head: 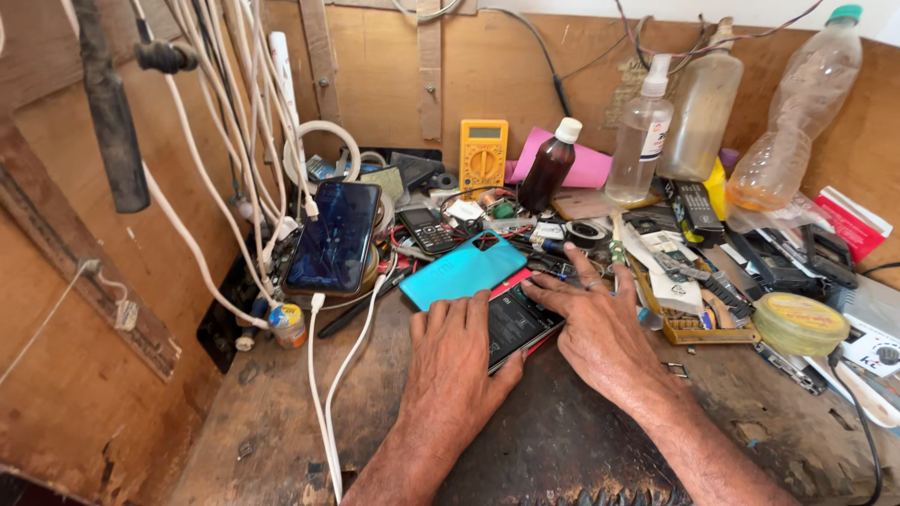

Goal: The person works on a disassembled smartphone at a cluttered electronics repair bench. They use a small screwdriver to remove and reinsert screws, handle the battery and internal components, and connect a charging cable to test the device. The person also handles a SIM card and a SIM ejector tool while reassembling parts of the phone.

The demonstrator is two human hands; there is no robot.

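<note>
Both hands press flat on the opened phone (518,321): left hand (457,351) steadies its edge, right hand (591,328) splays open, gripping nothing; even pressure seems wise beside the teal back cover (459,269).

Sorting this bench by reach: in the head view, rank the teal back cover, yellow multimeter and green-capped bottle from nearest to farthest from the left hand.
1. Teal back cover: just above the left hand.
2. Yellow multimeter: farther back, against the wooden wall.
3. Green-capped bottle: far right corner, leaning on the wall.
</note>
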